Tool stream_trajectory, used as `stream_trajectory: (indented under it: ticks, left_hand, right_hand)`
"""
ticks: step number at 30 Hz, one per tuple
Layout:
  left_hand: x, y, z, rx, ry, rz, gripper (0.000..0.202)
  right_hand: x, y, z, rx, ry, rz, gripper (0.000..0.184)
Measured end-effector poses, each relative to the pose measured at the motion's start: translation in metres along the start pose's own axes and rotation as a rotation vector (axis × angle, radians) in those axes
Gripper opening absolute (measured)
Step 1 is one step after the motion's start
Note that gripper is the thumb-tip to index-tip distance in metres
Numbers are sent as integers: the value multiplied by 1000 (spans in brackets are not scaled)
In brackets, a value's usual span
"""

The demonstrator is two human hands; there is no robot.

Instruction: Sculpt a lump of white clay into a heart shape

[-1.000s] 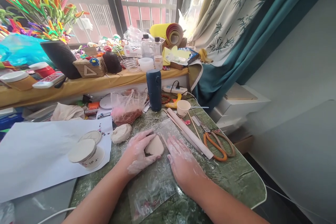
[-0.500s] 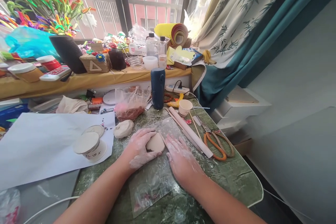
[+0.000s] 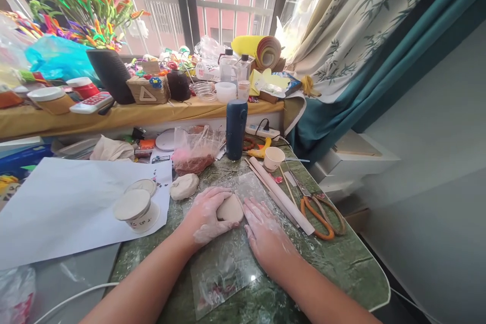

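Observation:
A flattened piece of pale clay (image 3: 230,209) lies on a clear plastic sheet (image 3: 224,268) on the green marble table (image 3: 341,263). My left hand (image 3: 207,215), dusted white, curls around the clay's left side, thumb and fingers gripping its edge. My right hand (image 3: 266,233) rests flat on the plastic just right of the clay, fingers stretched out beside it. A second lump of clay (image 3: 184,186) sits to the upper left of my left hand.
A white roller (image 3: 281,195), thin sticks and orange-handled scissors (image 3: 322,215) lie to the right. A paper cup (image 3: 274,158), dark blue bottle (image 3: 236,129), bagged clay (image 3: 194,152) stand behind. Lidded cups (image 3: 136,210) sit on white paper (image 3: 64,207) to the left. A cluttered shelf (image 3: 125,114) runs behind.
The view shifted slightly, so everything sits a bit further right. My left hand has closed more over the clay's left edge; my right hand stays flat beside it.

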State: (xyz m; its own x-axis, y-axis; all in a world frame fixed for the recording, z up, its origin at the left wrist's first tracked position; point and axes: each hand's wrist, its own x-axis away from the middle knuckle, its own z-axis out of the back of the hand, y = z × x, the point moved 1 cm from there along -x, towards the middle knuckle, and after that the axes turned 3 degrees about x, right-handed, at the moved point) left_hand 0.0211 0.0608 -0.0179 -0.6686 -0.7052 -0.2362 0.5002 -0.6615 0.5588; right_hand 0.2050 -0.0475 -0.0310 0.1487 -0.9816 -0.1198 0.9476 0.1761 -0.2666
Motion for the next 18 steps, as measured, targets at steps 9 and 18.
stream_trajectory:
  ticks: [9, 18]
  left_hand:
    - [1, -4, -1, -9, -9, -1, 68]
    - [1, -4, -1, 4, 12, 2, 68]
  right_hand:
    - [0, 4, -5, -18, 84, 52, 56]
    - [2, 6, 0, -109, 116, 54, 55]
